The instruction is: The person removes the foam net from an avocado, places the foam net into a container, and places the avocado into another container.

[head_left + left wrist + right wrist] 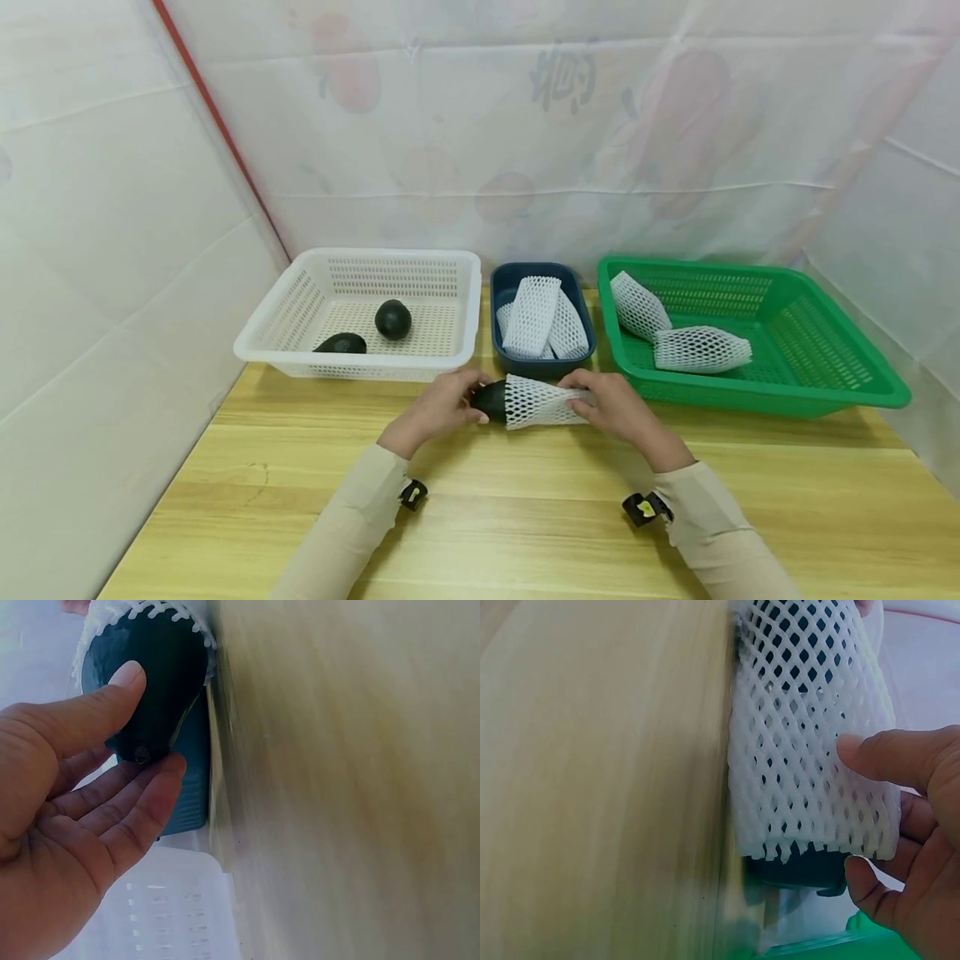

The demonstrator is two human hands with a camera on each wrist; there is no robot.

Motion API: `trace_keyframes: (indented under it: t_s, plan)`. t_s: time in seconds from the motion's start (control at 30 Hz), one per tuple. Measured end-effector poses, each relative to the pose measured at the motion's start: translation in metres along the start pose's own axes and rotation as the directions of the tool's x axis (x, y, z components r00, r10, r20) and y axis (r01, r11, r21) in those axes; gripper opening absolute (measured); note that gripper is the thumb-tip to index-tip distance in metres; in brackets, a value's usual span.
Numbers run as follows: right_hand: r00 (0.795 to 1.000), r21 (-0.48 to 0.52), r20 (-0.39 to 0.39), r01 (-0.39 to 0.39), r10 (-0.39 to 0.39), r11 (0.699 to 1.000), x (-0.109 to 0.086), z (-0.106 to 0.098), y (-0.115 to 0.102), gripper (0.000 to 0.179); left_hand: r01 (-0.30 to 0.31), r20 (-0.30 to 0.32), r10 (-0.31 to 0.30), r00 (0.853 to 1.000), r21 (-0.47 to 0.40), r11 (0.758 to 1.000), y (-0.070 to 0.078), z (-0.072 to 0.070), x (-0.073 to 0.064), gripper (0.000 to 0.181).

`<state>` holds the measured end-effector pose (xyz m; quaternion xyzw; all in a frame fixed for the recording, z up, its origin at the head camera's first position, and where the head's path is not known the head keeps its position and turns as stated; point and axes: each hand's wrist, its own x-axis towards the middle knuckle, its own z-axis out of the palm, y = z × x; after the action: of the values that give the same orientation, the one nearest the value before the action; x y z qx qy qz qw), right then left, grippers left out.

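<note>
Dark green skin shows where the avocado (491, 402) sticks out of a white foam net (543, 403), just in front of the blue tub's (517, 364) near edge, towards the far edge of the bench (517, 517). My left hand (448, 402) pinches its bare end between thumb and fingers; my right hand (611, 403) is clamped on the net's other end. Two netted pieces (701, 350) lie along the green basket's (750, 397) left and near edges. Whether the avocado touches the bench, I can't quite tell.
</note>
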<state>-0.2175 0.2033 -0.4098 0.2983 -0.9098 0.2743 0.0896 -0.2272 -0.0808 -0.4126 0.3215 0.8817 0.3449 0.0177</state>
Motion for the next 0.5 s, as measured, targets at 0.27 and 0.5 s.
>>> trace_keyframes:
  t_s: [0.27,0.5]
  plan:
    - [1.000,0.026,0.019,0.004,-0.005,1.000,0.0013,-0.0032,-0.0019,0.034,0.056,0.021,-0.056,0.998,0.011,0.998,0.0008,-0.0023,-0.0006,0.057]
    - [0.998,0.030,0.051,0.028,-0.030,0.999,0.0094,-0.0031,-0.0053,0.047,0.064,0.036,-0.065,0.997,0.037,0.997,0.0055,-0.0037,0.0047,0.063]
